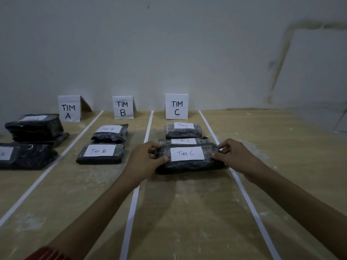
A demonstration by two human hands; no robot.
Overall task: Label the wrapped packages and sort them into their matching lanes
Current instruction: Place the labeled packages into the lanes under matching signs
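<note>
Here I have both hands clamped on the black package (pixel 187 166) marked Tim C: left hand (pixel 144 158) pinching its left end, right hand (pixel 234 154) its right. It sits between them in the lane before the TIM C sign (pixel 176 106), toward the table's (pixel 187 212) far edge.

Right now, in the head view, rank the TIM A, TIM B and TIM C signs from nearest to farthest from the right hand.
1. TIM C sign, back of the lane where the right hand grips the Tim C package.
2. TIM B sign, one lane left.
3. TIM A sign, leftmost lane.
</note>
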